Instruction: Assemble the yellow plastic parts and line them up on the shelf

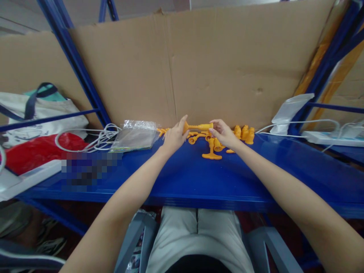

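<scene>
Between my hands, a long yellow plastic piece [201, 126] lies level above the blue table, with a ribbed stretch and a wider sleeve-like right part. My left hand [175, 134] grips its left end, with one finger pointing up. At the right end, the thumb and fingers of my right hand [222, 132] close on it. Just below and behind the hands lie several more yellow plastic parts, including a T-shaped handle [212, 151] and a piece with a round cup end [192, 140]. Several bottle-shaped yellow parts [244, 133] stand right of my right hand.
Clear plastic bags [135, 135] lie left of the parts, near a coiled white cable [106, 133]. A red bag [42, 149] and a cloth bag [51, 113] are farther left. Cardboard [213, 64] walls the back of the blue table [193, 182]. A power strip [335, 138] sits right.
</scene>
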The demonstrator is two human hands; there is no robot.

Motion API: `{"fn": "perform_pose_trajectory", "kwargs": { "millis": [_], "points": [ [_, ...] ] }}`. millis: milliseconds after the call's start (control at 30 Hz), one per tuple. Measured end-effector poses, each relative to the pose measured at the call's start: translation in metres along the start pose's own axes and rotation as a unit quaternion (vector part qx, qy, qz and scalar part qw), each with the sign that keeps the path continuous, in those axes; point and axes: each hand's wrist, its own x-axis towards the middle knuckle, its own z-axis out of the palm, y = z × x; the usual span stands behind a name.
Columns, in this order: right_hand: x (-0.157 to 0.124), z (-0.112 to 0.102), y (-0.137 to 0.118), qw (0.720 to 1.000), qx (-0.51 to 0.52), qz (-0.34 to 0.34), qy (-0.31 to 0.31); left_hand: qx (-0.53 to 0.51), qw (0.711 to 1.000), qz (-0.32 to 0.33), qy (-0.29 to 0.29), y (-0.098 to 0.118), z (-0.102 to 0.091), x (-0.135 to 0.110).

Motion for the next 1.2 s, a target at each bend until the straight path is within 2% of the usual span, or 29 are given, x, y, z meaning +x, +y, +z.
{"fn": "perform_pose_trajectory", "kwargs": {
  "millis": [100,233,433,733,1067,1200],
  "points": [
    [-0.003,-0.003,-0.005,0.994,-0.101,-0.036,-0.007,-0.013,1.000,-0.012,-0.012,-0.004,0.006,0.000],
    [-0.008,-0.011,-0.018,0.963,-0.248,-0.102,-0.037,-0.016,0.999,-0.023,-0.027,-0.007,0.011,0.000],
    [-0.009,-0.017,-0.025,0.923,-0.357,-0.126,-0.069,-0.019,0.999,-0.022,-0.028,-0.008,0.014,0.000],
    [-0.008,-0.019,-0.022,0.899,-0.404,-0.149,-0.084,-0.013,0.999,-0.026,-0.038,-0.008,0.014,0.000],
    [-0.007,-0.019,-0.019,0.892,-0.416,-0.162,-0.078,-0.008,0.999,-0.013,-0.043,-0.007,0.016,0.000],
    [-0.008,-0.020,-0.022,0.899,-0.402,-0.160,-0.075,-0.003,0.999,-0.016,-0.048,-0.005,0.015,-0.001]
  ]
}}
